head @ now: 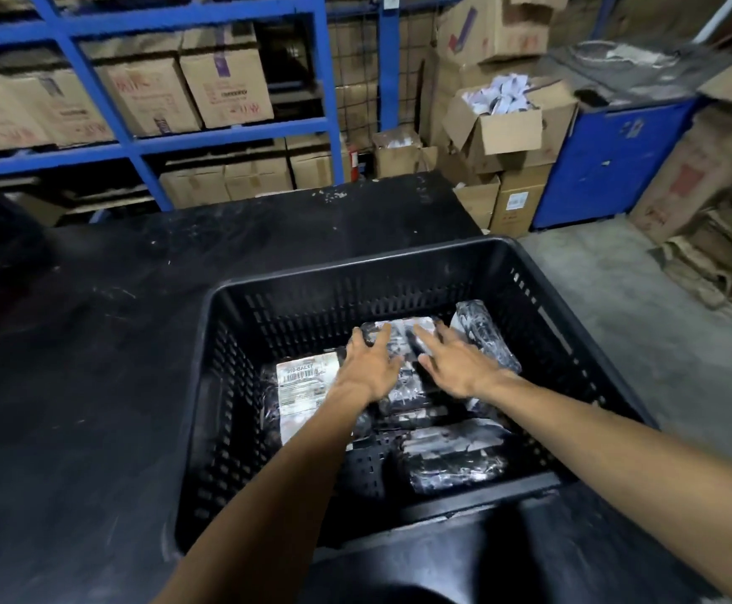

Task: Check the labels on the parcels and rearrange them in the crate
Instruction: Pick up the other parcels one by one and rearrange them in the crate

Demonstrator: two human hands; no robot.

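A black slatted plastic crate (pixel 224 333) sits on a black table and holds several parcels in dark shiny wrap. Both my arms reach down into it. My left hand (pixel 366 361) and my right hand (pixel 451 364) lie with spread fingers on a parcel (pixel 401 329) at the crate's far middle, touching it without a clear grip. Left of my hands a parcel shows its white barcode label (pixel 305 381) face up. Another parcel (pixel 484 337) leans along the right wall, and one more (pixel 451 462) lies at the near side.
The black table (pixel 94 342) stretches left and beyond the crate. Blue shelving (pixel 137 141) with cardboard boxes stands behind it. Open cartons (pixel 508 128) and a blue cabinet (pixel 608 159) are at the back right, with flattened cardboard (pixel 713 255) on the concrete floor.
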